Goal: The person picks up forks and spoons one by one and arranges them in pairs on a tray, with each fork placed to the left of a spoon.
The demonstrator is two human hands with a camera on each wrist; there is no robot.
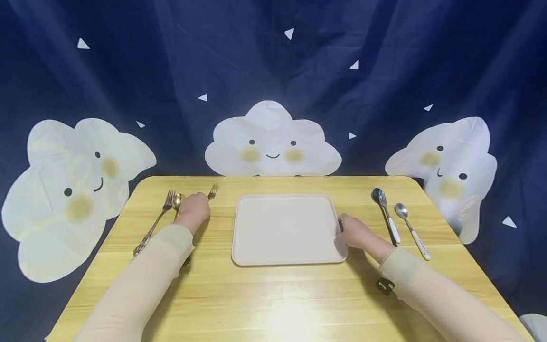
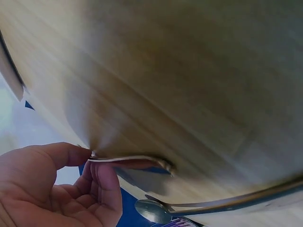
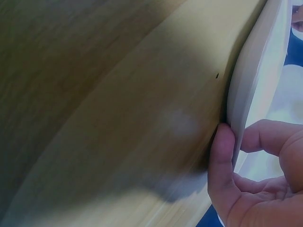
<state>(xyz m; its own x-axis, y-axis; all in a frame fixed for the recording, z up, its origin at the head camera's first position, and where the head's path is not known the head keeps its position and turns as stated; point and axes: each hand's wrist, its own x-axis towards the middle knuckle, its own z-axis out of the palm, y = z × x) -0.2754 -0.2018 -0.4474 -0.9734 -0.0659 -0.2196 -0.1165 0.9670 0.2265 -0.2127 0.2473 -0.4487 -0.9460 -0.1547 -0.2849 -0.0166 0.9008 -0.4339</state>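
Tray [image 1: 289,229] lies near the centre of the table [image 1: 239,304]; your right hand [image 1: 355,231] pinches its 3 o'clock edge. Off its 10 o'clock, your left hand [image 1: 195,211] pinches a fork [image 1: 212,194], a spoon [image 1: 177,201] just beside. Step, as judged: fork pickup, tray steadied. Next move probably calls for a clean lift toward 4 o'clock.

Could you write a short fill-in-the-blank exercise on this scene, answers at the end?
1. The right hand grips the edge of a pale rectangular ____.
2. The left hand pinches a ____ whose tines show just past it.
3. Near the table's right edge lie ____ utensils.
4. The blue curtain shows white triangles and smiling ____.

Missing words: tray; fork; three; clouds.
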